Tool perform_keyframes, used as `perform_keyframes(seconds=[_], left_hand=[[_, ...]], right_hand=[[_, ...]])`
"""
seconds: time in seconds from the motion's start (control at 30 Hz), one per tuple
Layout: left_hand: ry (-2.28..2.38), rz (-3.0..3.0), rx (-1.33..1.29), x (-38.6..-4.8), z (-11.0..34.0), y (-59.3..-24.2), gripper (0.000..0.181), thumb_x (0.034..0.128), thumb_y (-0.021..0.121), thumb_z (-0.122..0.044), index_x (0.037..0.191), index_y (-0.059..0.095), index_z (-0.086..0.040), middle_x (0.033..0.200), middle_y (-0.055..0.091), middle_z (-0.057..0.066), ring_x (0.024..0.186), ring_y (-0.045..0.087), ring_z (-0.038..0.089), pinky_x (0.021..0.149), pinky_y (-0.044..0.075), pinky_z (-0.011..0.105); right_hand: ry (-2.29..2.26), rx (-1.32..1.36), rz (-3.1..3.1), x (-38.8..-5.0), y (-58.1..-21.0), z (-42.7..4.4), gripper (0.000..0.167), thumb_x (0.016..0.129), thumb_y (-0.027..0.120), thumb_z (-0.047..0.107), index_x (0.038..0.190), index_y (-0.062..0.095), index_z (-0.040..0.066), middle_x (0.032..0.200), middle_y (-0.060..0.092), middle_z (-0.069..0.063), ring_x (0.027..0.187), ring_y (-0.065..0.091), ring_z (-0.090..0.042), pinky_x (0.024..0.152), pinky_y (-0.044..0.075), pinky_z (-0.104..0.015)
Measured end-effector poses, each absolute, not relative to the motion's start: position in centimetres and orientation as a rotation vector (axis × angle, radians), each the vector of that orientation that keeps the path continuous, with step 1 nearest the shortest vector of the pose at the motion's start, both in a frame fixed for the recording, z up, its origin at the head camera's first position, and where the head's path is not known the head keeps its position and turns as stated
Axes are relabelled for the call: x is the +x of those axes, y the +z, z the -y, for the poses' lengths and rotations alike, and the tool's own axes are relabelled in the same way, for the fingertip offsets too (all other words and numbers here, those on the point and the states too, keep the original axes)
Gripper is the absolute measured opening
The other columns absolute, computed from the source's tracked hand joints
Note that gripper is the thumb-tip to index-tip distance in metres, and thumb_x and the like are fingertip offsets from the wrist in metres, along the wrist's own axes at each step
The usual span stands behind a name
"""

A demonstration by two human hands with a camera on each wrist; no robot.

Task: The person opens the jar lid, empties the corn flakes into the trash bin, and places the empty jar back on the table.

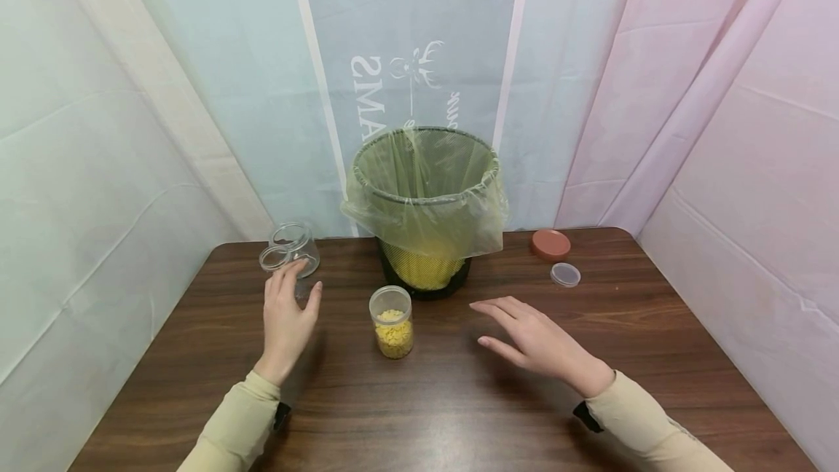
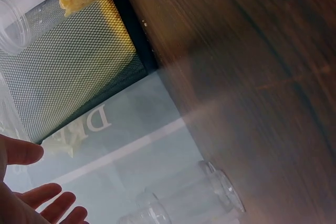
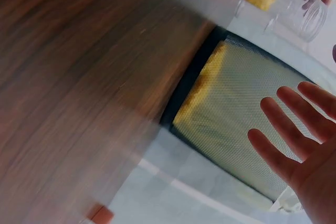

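Note:
A clear jar partly filled with yellow pieces stands uncapped on the table between the two hands; neither touches it. My left hand is over the table to its left, fingers extended toward the empty clear jars; whether it touches them cannot be told from the head view, but the left wrist view shows a gap. Relaxed and empty, my right hand hovers to the right of the filled jar. In the right wrist view its fingers are spread before the mesh bin.
Behind the filled jar stands a black mesh bin with a translucent liner over its rim and yellow contents low inside. A red-brown lid and a clear lid lie at the back right. Fabric walls enclose the table.

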State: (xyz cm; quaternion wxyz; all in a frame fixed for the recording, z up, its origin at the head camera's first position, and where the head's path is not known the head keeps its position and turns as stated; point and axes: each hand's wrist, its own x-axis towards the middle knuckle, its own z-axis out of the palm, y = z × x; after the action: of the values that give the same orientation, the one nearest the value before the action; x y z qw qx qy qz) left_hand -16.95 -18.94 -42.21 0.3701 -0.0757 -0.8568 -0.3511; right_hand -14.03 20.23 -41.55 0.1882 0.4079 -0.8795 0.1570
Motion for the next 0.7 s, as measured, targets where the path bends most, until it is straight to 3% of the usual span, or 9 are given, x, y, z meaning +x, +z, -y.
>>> perform_keyframes(seconds=[0.43, 0.7], left_hand=[[-0.892, 2.299, -0.209, -17.0, 18.1, -42.2, 0.053, 0.0814, 0.072, -0.009, 0.13, 0.052, 0.0, 0.131, 0.051, 0.018, 0.121, 0.042, 0.037, 0.098, 0.037, 0.05], [-0.875, 2.318, -0.214, -16.9, 17.6, -42.5, 0.053, 0.0803, 0.073, -0.01, 0.129, 0.054, 0.0, 0.13, 0.052, 0.019, 0.12, 0.043, 0.037, 0.098, 0.037, 0.049]], right_hand=[[0.464, 1.278, 2.42, -14.6, -41.7, -16.6, 0.048, 0.094, 0.056, 0.038, 0.135, 0.049, 0.013, 0.13, 0.054, 0.003, 0.117, 0.052, -0.012, 0.098, 0.045, -0.034], [0.458, 1.273, 2.414, -15.1, -41.6, -14.3, 0.056, 0.092, 0.058, 0.041, 0.138, 0.045, 0.011, 0.136, 0.05, -0.001, 0.122, 0.05, -0.014, 0.099, 0.045, -0.034]])
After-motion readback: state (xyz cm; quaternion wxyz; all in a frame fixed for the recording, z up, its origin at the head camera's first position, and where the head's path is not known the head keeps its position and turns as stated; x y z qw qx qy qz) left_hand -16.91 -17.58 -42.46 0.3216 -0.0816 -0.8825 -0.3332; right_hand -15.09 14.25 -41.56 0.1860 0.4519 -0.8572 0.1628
